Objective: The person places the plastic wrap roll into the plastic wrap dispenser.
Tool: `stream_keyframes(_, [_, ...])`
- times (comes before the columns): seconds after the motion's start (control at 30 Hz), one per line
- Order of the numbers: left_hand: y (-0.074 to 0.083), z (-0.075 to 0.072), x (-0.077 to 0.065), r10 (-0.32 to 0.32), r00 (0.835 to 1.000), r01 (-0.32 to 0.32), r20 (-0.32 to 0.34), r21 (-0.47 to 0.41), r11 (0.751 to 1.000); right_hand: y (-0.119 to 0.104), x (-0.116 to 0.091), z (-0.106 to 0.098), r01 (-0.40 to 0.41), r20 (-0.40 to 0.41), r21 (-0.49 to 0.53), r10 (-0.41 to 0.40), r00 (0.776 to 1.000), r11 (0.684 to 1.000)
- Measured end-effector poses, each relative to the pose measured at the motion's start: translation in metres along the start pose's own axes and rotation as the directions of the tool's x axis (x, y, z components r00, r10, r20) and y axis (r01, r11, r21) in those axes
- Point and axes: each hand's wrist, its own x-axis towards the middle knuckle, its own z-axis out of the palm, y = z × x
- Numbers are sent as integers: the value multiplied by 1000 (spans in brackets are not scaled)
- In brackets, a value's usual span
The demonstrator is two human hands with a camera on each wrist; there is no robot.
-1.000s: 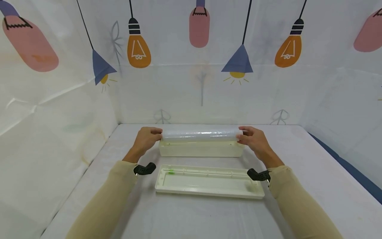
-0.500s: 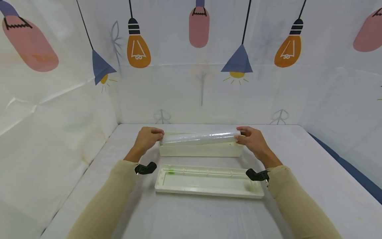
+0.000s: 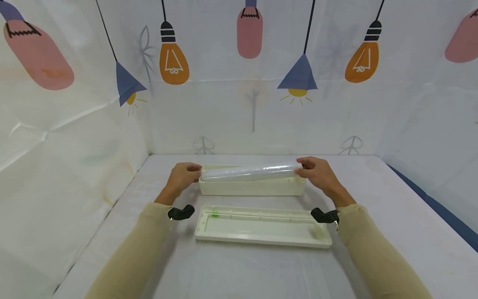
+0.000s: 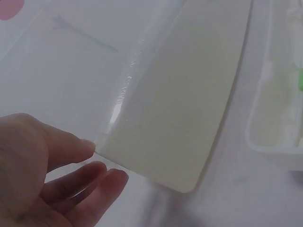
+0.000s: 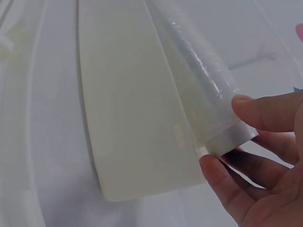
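Observation:
A roll of cling film (image 3: 250, 171) slants in a cream plastic box (image 3: 252, 188), its left end down inside and its right end raised above the rim. At that raised end, my right hand (image 3: 317, 173) grips the roll between thumb and fingers; the right wrist view shows the roll's end (image 5: 234, 137) in this hold. My left hand (image 3: 183, 179) is at the box's left end. Its thumb (image 4: 71, 149) touches the box's top corner in the left wrist view, with the other fingers loosely bent beside the end wall and nothing held.
In front of the box lies its long cream lid (image 3: 257, 232), inner side up, with a rail and a small green slider (image 3: 214, 214). All stands on a white-covered table (image 3: 239, 274). Printed white sheets (image 3: 224, 112) close off the back and sides.
The roll's left end has dropped from above the box into it, leaving the roll tilted. My left hand has let go and shifted slightly left. My right hand keeps hold of the other end.

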Motion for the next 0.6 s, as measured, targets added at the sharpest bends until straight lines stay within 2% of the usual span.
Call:
stream_keyframes(0.13, [-2, 1, 2, 6, 1000, -5, 20, -43, 999, -1, 3, -3, 7, 2, -64, -7, 1000, 998])
stream_keyframes(0.3, [-4, 2, 2, 15, 999, -14, 30, -45, 999, 0, 3, -3, 1, 11, -112, 0, 1000, 994])
stream_keyframes(0.6, [-6, 4, -4, 22, 999, -20, 28, -55, 998, 3, -1, -1, 11, 42, -102, -6, 999, 995])
